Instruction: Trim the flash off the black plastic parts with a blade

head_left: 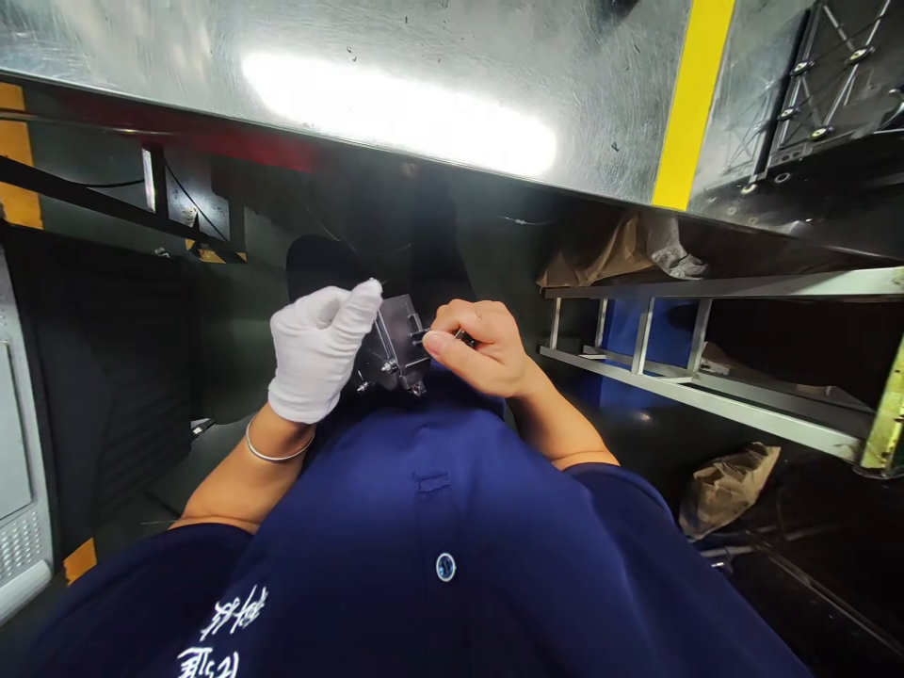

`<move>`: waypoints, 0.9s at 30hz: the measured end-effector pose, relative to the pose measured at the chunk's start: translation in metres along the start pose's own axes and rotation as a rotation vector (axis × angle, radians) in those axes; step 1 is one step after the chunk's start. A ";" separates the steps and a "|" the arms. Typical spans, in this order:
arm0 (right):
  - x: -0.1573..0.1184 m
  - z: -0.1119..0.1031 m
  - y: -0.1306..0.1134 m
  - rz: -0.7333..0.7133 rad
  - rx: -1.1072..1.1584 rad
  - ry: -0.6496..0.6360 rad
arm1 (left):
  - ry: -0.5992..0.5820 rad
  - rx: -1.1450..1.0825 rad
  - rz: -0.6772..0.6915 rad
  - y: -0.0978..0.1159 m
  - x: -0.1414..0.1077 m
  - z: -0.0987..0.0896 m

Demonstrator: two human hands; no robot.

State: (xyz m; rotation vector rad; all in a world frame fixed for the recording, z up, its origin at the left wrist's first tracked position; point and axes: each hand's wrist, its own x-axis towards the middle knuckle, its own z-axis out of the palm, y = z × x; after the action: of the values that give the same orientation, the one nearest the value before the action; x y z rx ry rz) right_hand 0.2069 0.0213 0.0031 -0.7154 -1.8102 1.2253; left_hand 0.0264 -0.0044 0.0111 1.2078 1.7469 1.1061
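A dark, box-like part [396, 331] with thin edges and small shiny fittings is between my two hands, in front of my blue shirt. My left hand [321, 348], in a white glove, is closed on the part's left edge, thumb and fingers pinched at the top. Bare, my right hand [476, 347] is closed at the part's right side. Thumb and forefinger pinch a small dark piece that touches the part; its kind is too small to make out.
A metal worktop [452, 94] with a yellow strip [692, 104] runs across the top. Black moulded parts [833, 104] lie at its right end. A light metal frame [706, 395] stands at right, with a brown paper bag [731, 490] below. A black panel [120, 377] is at left.
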 end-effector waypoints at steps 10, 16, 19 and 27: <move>-0.003 -0.002 0.002 0.124 0.034 0.087 | -0.036 -0.052 -0.061 0.000 0.001 -0.001; -0.003 -0.008 -0.001 0.039 -0.082 -0.045 | -0.039 -0.044 -0.085 0.000 0.000 -0.002; -0.002 -0.012 0.000 -0.021 -0.119 -0.073 | -0.041 -0.043 -0.081 0.000 0.001 -0.002; -0.001 -0.012 0.004 -0.058 -0.164 -0.079 | -0.053 -0.053 -0.067 -0.001 0.003 -0.002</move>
State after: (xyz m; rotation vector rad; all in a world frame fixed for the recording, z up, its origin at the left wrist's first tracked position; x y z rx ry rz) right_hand 0.2176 0.0271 0.0017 -0.7090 -1.9998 1.0896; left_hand 0.0233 -0.0027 0.0104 1.1286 1.6948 1.0650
